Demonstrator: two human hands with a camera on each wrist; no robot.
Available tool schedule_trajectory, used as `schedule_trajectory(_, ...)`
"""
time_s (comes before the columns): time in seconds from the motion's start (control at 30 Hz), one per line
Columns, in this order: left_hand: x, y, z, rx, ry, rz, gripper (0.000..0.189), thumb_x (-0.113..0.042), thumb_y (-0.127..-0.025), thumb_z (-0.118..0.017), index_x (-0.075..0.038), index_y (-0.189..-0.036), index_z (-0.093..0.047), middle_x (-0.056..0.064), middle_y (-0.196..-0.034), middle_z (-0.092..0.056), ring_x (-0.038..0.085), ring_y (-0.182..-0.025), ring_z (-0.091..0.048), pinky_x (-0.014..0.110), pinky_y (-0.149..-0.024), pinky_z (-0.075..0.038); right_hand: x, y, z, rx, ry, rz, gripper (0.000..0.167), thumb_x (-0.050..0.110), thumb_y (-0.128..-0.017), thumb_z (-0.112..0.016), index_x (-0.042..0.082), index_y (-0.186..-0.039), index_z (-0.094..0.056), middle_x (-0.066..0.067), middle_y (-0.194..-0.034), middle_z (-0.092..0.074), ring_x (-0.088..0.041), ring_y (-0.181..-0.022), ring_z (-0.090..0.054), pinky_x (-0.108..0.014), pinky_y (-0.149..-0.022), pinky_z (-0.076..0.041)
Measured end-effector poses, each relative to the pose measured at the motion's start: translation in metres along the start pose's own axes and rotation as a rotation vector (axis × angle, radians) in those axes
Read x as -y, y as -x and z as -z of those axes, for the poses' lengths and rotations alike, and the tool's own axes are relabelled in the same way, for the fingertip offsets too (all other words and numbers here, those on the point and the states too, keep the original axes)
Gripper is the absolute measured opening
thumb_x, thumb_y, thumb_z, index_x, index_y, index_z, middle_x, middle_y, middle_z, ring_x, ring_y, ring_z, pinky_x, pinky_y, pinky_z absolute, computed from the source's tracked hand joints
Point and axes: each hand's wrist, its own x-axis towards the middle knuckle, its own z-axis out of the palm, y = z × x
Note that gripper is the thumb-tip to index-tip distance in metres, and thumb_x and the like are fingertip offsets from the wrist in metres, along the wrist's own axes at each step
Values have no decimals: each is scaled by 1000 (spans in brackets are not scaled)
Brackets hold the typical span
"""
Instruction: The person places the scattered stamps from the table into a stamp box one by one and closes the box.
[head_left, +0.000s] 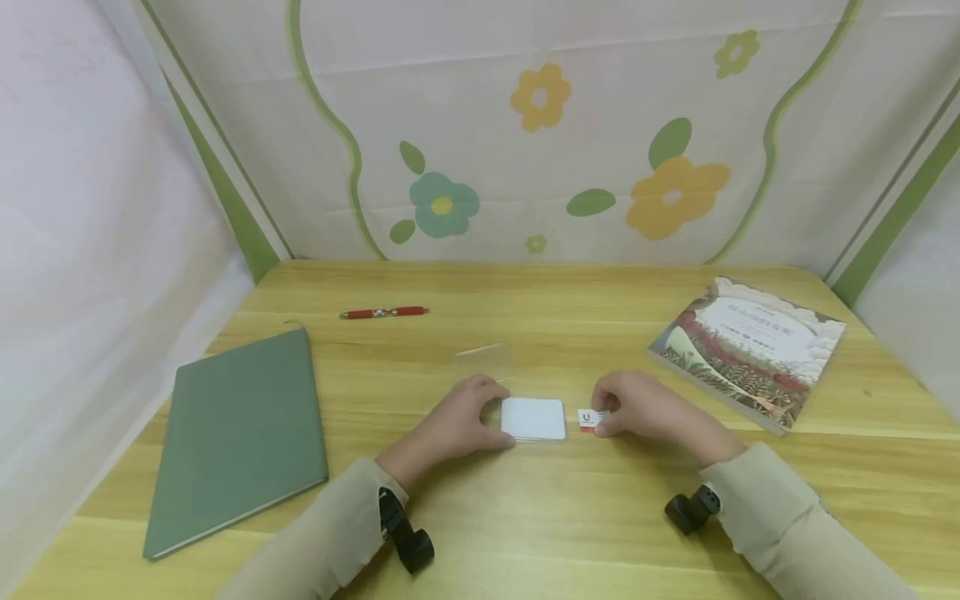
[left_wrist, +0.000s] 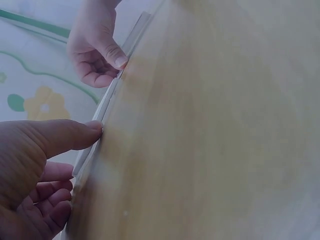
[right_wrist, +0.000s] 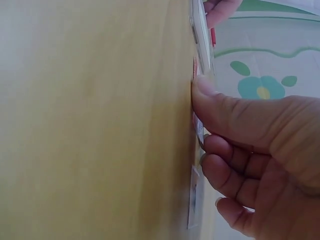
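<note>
A white card stack (head_left: 533,419) with rounded corners lies flat on the table in the head view. My left hand (head_left: 465,421) grips its left end, thumb on the near edge and fingers at the far side. Just right of the stack, my right hand (head_left: 637,410) pinches a small white card (head_left: 587,417) with a dark U-shaped mark and a red strip. A narrow gap separates this card from the stack, and the hand covers its right part. In the left wrist view, the stack (left_wrist: 95,132) shows edge-on at the thumb.
A clear plastic piece (head_left: 483,360) lies behind the left hand. Farther back is a red pen (head_left: 384,312). A large green book (head_left: 240,442) lies at the left, and a picture book (head_left: 750,350) at the right. A printed curtain (head_left: 480,108) hangs behind the table.
</note>
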Motion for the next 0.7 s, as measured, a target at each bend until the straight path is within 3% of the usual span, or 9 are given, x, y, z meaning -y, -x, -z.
schedule_trajectory(0.7,-1,0,0,0,8,11,60,-30,-71,-79,-5,-121,-58,12,-124,-50,28,-115,-46,43,-99,-38,1,2,0,-22,-36,-10,24,13,-70,-78,10,-80,-57,0,-75,-52,-16,-70,-45,-30,-62,-39)
